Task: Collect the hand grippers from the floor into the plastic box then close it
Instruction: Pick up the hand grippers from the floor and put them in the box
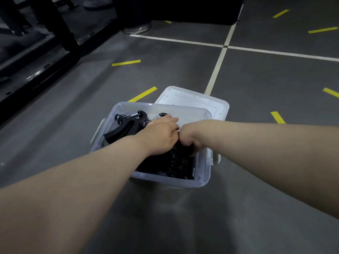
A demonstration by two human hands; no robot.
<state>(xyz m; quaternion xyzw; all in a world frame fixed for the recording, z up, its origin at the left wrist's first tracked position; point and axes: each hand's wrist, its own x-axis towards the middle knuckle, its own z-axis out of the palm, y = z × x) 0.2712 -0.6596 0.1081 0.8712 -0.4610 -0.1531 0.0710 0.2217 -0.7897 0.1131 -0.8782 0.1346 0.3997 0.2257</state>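
Observation:
A clear plastic box (202, 180) stands open on the grey floor, holding several black hand grippers (124, 126) with metal springs. Both my hands are inside it. My left hand (159, 133) lies flat on top of the pile, fingers fairly straight and pointing right, touching the grippers. Beside it, my right hand (189, 139) is bent downward with its fingers curled round a black hand gripper (185, 149), which is mostly hidden beneath it. The box's translucent white lid (194, 99) lies on the floor just behind the box, partly covered by the far rim.
A black metal equipment frame (36, 57) runs along the left side. A round metal base (137, 27) stands at the back. Yellow tape marks (126, 62) and white lines (218, 65) cross the floor around the box.

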